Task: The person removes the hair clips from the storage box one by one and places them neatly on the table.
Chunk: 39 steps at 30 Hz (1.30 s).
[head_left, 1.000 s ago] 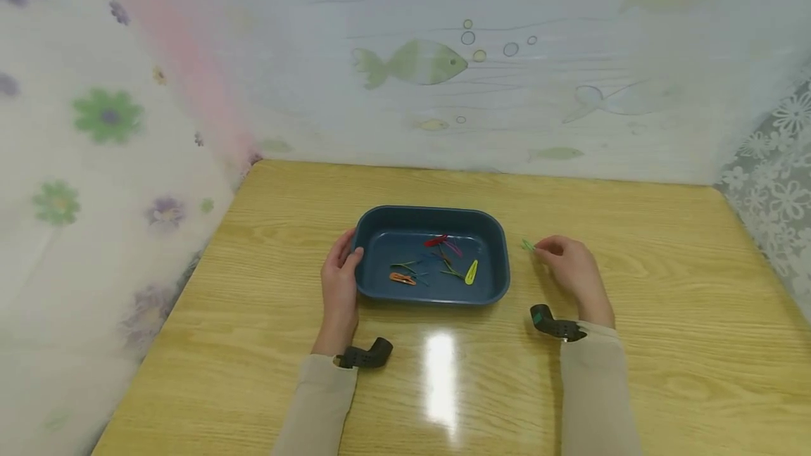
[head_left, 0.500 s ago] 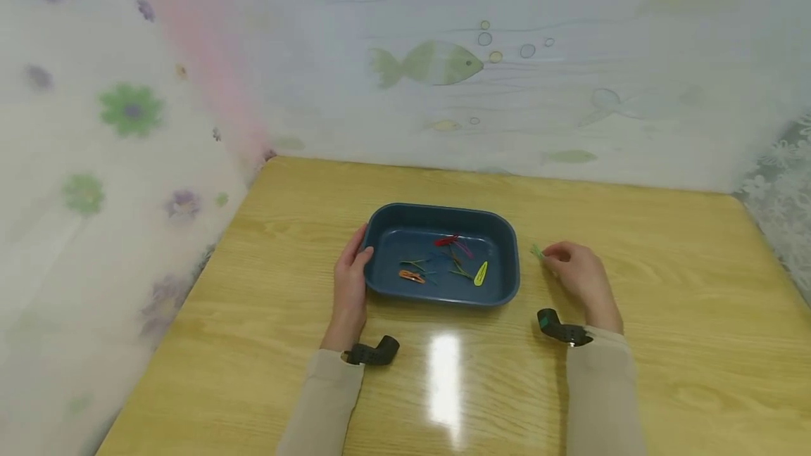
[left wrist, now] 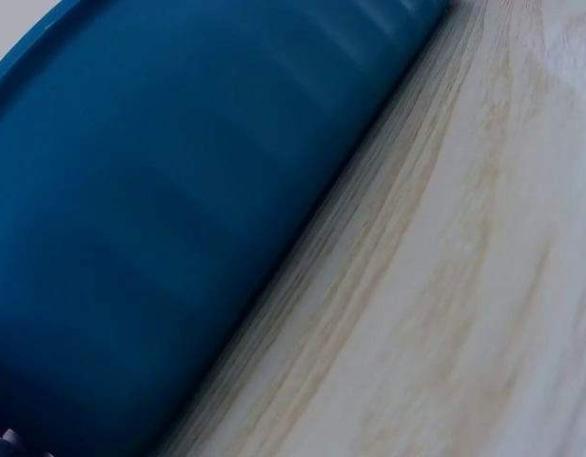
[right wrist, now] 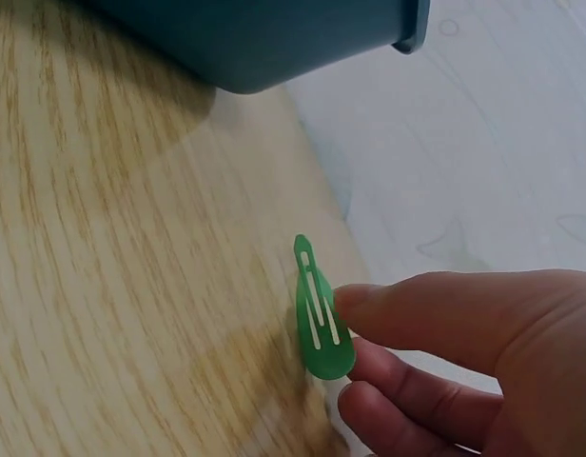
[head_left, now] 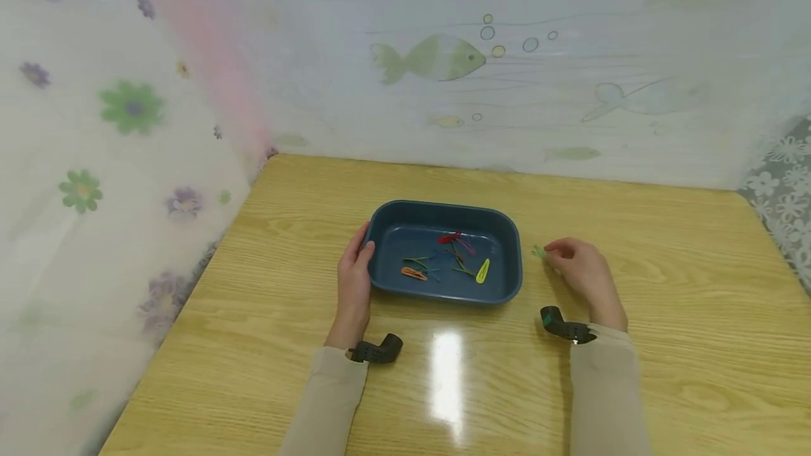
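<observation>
A dark blue plastic tub [head_left: 443, 294] with rounded corners stands on the table. My left hand [head_left: 353, 280] grips its left side, thumb at the rim and fingers along the outer wall. In the left wrist view the tub's wall [left wrist: 179, 190] fills much of the picture. Just right of the tub, my right hand [head_left: 583, 269] pinches a green snap hair clip [right wrist: 323, 324] between thumb and fingers. The clip's narrow end points away from the fingers. Inside the tub lie several clips, among them a yellow one [head_left: 483, 271], an orange one [head_left: 415, 273] and a red one [head_left: 450, 237].
The wooden table [head_left: 697, 287] meets a pale curtain [head_left: 538, 125] with fish drawings at the back. A flowered curtain [head_left: 127, 195] hangs along the left side. A bright reflection [head_left: 446, 378] shows on the tabletop in front of the tub.
The head view has shifted, so everything appears slightly further right. The green clip has turned a little in my right fingers. My left hand keeps its hold on the tub.
</observation>
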### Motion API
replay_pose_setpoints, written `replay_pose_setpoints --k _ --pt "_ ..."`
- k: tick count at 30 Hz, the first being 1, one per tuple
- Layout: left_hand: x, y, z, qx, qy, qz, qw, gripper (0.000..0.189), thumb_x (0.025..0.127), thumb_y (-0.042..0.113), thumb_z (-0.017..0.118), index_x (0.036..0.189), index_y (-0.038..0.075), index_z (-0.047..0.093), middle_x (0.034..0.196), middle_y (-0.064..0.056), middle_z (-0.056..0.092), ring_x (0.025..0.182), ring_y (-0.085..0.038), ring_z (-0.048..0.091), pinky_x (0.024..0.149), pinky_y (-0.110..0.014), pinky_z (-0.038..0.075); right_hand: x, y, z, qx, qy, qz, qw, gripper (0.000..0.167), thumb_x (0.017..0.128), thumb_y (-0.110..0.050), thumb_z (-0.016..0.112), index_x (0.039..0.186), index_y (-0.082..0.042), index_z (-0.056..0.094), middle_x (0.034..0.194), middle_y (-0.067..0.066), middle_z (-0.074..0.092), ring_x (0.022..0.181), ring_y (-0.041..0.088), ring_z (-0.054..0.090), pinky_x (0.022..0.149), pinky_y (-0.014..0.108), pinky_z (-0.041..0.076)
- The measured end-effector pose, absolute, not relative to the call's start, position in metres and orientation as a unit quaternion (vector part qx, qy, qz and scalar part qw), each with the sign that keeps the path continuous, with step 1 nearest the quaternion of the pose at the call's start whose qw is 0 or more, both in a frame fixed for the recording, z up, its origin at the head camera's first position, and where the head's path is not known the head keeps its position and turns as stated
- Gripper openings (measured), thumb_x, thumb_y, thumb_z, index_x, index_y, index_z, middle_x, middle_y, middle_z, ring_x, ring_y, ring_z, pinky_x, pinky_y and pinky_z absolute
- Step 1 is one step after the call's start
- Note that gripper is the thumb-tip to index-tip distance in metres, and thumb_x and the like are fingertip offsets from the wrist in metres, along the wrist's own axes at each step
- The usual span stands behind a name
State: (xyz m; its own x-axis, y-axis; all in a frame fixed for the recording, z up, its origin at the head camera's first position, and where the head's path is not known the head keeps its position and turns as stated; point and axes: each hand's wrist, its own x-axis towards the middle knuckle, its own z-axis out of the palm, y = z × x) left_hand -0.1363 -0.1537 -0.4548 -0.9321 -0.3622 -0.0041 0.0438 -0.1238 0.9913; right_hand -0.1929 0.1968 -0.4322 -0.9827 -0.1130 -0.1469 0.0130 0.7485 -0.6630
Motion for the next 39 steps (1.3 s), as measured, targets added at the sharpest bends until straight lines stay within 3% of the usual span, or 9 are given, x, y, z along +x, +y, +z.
replay_pose_setpoints --k 14,28,39 --pt "-0.137 -0.154 -0.454 0.120 -0.654 -0.732 0.150 0.035 0.093 0.025 0.048 0.128 0.020 0.049 0.129 0.010 0.046 0.120 -0.004 0.037 0.100 -0.025 0.029 -0.195 0.196 -0.428 -0.024 0.920 -0.389 0.041 0.042 0.091 -0.039 0.045 0.118 -0.007 0.054 0.115 0.018 0.053 0.106 0.034 0.047 0.085 0.048 0.037" --pt "-0.136 -0.152 -0.454 0.130 -0.646 -0.736 0.159 0.033 0.093 0.024 0.049 0.125 0.020 0.052 0.126 0.007 0.049 0.118 -0.006 0.040 0.099 -0.027 0.031 -0.194 0.188 -0.423 -0.052 0.916 -0.398 0.014 0.038 0.091 -0.038 0.047 0.116 -0.010 0.056 0.105 0.012 0.060 0.090 0.027 0.057 0.073 0.039 0.043" --pt "-0.136 -0.152 -0.454 0.152 -0.645 -0.735 0.146 0.033 0.092 0.027 0.049 0.124 0.019 0.053 0.126 0.007 0.048 0.119 -0.005 0.039 0.098 -0.025 0.031 -0.192 0.178 -0.416 -0.083 0.904 -0.420 0.005 0.039 0.089 -0.042 0.049 0.116 -0.015 0.057 0.103 0.007 0.061 0.090 0.024 0.057 0.072 0.038 0.042"
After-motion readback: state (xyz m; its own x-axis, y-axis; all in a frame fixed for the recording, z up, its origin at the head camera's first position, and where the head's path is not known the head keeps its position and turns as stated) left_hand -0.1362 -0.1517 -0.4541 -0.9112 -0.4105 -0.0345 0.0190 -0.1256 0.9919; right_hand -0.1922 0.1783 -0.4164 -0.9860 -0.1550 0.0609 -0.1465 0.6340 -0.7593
